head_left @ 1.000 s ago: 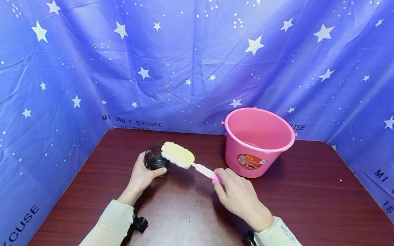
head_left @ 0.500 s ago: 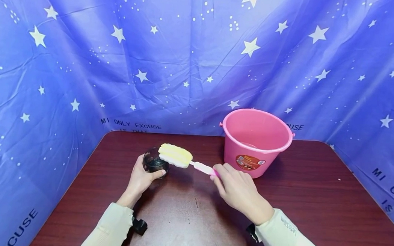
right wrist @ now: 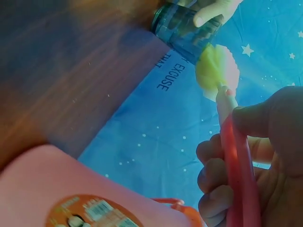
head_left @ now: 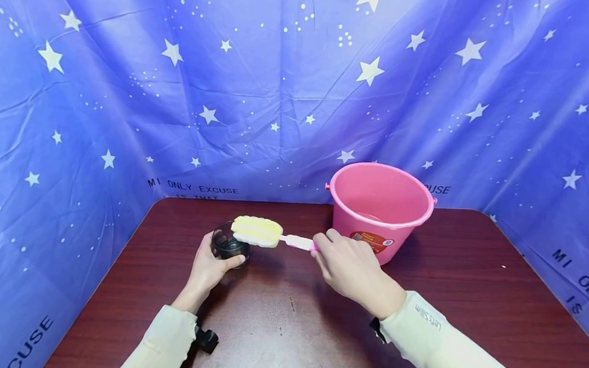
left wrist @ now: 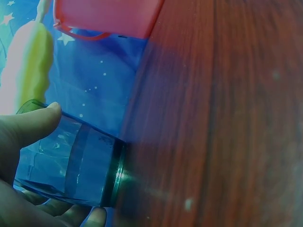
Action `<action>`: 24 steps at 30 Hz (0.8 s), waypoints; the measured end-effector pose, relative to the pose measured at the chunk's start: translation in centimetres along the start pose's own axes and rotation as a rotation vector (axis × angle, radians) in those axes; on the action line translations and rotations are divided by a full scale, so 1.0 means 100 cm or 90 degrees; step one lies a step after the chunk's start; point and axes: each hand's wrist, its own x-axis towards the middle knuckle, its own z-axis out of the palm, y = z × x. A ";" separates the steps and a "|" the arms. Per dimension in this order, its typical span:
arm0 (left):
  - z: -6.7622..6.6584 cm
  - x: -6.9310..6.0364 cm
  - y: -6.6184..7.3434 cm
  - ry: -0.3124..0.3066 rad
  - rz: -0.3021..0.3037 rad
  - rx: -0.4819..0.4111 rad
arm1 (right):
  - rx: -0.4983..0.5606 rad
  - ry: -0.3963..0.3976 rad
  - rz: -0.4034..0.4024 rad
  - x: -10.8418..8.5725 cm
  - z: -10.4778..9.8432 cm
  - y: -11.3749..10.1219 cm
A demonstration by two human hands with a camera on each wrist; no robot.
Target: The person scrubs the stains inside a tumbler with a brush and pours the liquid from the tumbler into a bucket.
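Note:
My left hand [head_left: 209,269] curls round a dark clear glass [head_left: 228,248] standing upright on the table; in the left wrist view the thumb lies near the rim of the glass [left wrist: 78,161]. In my right hand [head_left: 352,272] is the pink and white handle [head_left: 299,242] of a sponge brush, its fingers wrapped round it in the right wrist view. The yellow and white sponge head [head_left: 257,231] lies over the right part of the glass's mouth, outside the glass. Whether sponge and rim touch, I cannot tell.
A pink bucket [head_left: 382,195] with an orange label stands at the back right of the dark red wooden table [head_left: 470,285], just behind my right hand. A blue curtain [head_left: 280,93] with white stars hangs behind and at both sides.
My right hand has moved up and slightly left, now overlapping the bucket's lower front. The brush lies more level, its sponge a little further left over the glass. My left hand still holds the glass.

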 end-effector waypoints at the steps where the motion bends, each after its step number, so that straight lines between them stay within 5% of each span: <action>1: 0.000 0.000 0.000 0.000 0.001 0.000 | -0.003 -0.002 -0.003 0.003 -0.001 0.000; 24: 0.000 -0.001 0.000 0.007 0.009 -0.006 | -0.043 -0.050 -0.065 0.042 -0.017 0.003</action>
